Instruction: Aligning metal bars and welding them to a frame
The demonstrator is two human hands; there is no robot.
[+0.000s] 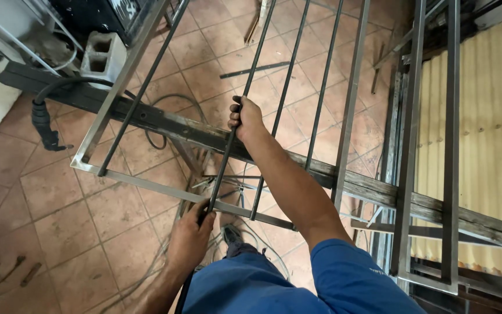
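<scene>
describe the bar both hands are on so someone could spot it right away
A steel frame of thin dark bars lies on a beam over the tiled floor. The bar is second from its left end, the only one gripped: right hand midway, left hand at its near end.

the grille frame (pixel 140 185) and its thin bar (pixel 228 154) are bare steel, dull grey with a soft sheen. the beam (pixel 379 192) beneath looks like rough, weathered wood. the floor (pixel 59 203) is matt terracotta tile, dusty. the wall sheet (pixel 489 116) is corrugated, pale and matt.
</scene>
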